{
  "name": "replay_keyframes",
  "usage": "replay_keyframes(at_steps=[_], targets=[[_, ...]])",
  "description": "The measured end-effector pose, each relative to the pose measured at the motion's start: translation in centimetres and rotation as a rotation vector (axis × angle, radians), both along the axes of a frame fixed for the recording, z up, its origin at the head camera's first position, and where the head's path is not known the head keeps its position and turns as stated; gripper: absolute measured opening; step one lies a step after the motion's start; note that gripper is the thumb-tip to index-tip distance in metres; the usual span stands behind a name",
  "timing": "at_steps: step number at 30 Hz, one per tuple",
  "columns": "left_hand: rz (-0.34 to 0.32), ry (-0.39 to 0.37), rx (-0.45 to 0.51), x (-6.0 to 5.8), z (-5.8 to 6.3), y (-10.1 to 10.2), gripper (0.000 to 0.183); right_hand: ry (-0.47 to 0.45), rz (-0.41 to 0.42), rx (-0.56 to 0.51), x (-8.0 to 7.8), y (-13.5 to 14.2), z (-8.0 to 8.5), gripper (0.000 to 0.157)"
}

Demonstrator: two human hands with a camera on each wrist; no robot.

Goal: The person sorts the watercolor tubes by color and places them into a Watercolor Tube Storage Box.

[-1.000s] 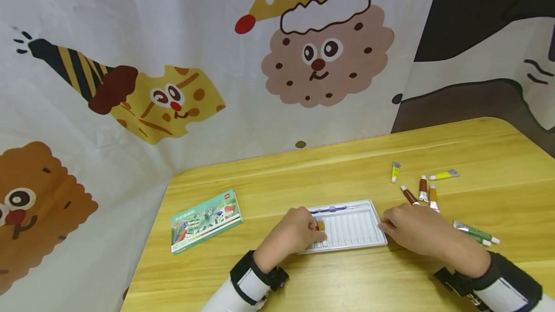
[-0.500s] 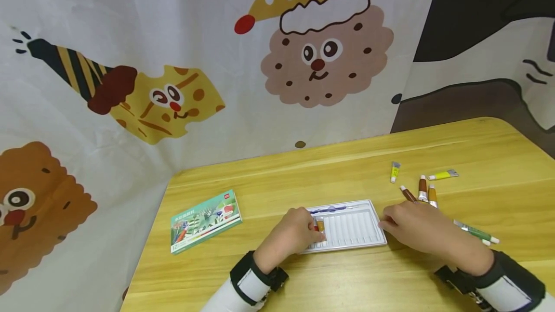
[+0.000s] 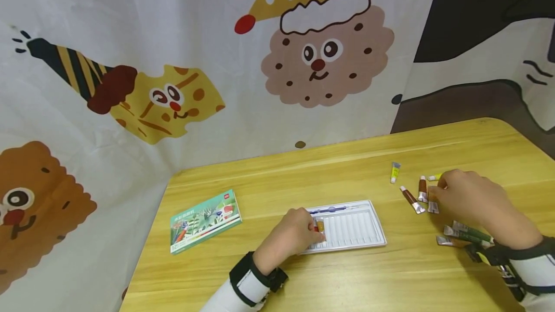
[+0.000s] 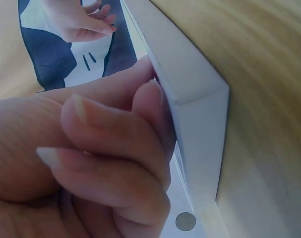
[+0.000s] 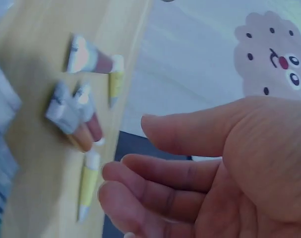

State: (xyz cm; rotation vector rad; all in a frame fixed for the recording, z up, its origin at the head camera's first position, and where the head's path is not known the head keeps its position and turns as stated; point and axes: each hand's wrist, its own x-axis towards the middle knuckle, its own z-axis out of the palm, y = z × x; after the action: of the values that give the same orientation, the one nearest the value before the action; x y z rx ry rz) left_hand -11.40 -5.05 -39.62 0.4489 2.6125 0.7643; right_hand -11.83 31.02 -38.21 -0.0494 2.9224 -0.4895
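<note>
My left hand [image 3: 294, 232] holds the left end of a white ribbed paint tray [image 3: 356, 225]. Its fingers [image 4: 115, 129] are curled at the tray rim in the left wrist view and partly cover a red and an ochre paint tube [image 3: 321, 226] inside. Over the loose tubes at the right is my right hand [image 3: 477, 201], its thumb and fingers apart with nothing between them in the right wrist view. Nearest its fingertips lie brown tubes [image 3: 422, 188] and an orange-brown tube [image 5: 77, 133]. Part of a yellow tube [image 5: 87, 191] is hidden by the hand in the head view.
Green tubes and an ochre-bodied tube [image 3: 453, 241] lie beside the right wrist. Another yellow tube [image 3: 395, 172] lies farther back. A blue paintbrush [image 3: 334, 209] lies along the tray's far side. The green paint box [image 3: 205, 222] rests at the left. A printed curtain [image 3: 243, 124] hangs behind the table.
My right hand has left the tray's right side and moved right and back over the tubes. Tubes formerly under it now show, including one near the green ones. The left hand stays still.
</note>
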Motion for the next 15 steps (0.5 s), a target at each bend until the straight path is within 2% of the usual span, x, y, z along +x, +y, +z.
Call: replay_keyframes(at_steps=[8,15], targets=[[-0.005,0.006,0.01,-0.1,-0.3,-0.1,0.049,-0.062,-0.045,0.0,-0.3,0.5,-1.5,0.039],[0.004,-0.005,0.0,-0.1,-0.2,0.0,0.048,-0.139,-0.004,-0.006,-0.5,0.8,-2.5,0.043]])
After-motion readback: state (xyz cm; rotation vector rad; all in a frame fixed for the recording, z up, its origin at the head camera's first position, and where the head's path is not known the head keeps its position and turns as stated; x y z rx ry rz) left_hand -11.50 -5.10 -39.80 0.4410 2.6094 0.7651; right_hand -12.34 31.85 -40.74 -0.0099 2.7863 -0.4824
